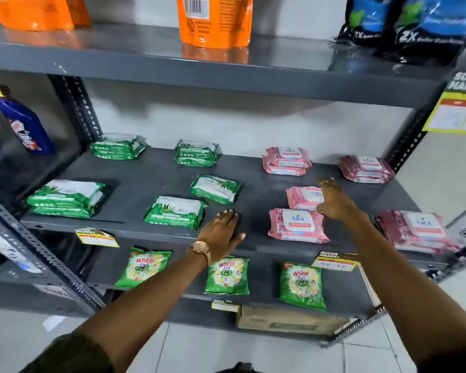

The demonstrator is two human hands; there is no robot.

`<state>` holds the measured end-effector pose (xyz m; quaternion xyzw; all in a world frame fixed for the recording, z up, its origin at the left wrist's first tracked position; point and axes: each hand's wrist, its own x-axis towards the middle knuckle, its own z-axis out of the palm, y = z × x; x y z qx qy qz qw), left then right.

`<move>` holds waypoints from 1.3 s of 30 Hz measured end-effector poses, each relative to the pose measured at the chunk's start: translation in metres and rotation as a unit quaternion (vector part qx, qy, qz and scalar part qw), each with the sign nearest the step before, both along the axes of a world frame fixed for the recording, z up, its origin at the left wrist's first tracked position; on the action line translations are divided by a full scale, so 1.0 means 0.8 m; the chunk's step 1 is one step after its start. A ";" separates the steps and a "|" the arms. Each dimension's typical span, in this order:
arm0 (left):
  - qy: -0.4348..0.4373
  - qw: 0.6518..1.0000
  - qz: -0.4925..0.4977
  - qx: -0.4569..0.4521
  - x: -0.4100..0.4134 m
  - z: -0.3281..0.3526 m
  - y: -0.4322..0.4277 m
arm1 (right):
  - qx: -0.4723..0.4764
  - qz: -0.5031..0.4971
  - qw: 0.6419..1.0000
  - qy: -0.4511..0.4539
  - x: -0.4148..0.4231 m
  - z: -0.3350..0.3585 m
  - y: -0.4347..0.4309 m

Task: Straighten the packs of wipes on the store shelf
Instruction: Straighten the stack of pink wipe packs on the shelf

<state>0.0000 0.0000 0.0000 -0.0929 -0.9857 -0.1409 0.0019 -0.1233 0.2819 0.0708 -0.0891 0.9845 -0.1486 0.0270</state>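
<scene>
Grey shelf (wall behind) bears left hand flat, right hand fingers spread over pink pack.

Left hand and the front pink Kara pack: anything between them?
Nothing: bare grey shelf separates the left hand from the pink pack, head view.

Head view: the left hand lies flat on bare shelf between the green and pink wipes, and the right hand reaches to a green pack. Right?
Not quite. In the head view the right hand reaches to a pink wipes pack, not a green one. The left hand does lie flat on the bare shelf between the green packs and the pink ones.
</scene>
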 end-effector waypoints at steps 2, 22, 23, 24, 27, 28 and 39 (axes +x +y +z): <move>-0.007 1.000 0.016 0.022 -0.011 -0.004 0.005 | 0.048 0.017 0.998 -0.047 -0.012 0.009 0.000; 0.085 0.995 0.010 -0.043 -0.021 -0.036 0.007 | 0.016 0.106 0.990 -0.093 -0.017 0.068 -0.033; 0.095 0.995 0.005 -0.039 -0.019 -0.037 0.006 | 0.017 0.113 0.988 -0.102 -0.005 0.072 -0.038; 0.106 0.994 -0.001 -0.038 -0.017 -0.038 0.005 | 0.018 0.119 0.987 -0.111 0.007 0.072 -0.040; 0.122 0.992 -0.010 -0.041 -0.015 -0.040 0.005 | 0.018 0.116 0.985 -0.130 0.038 0.058 -0.044; 0.125 0.991 -0.008 -0.041 -0.016 -0.041 0.005 | 0.022 0.113 0.985 -0.129 0.044 0.052 -0.045; 0.132 0.990 -0.002 -0.056 -0.016 -0.042 0.005 | 0.014 0.072 0.991 -0.113 0.053 0.067 -0.046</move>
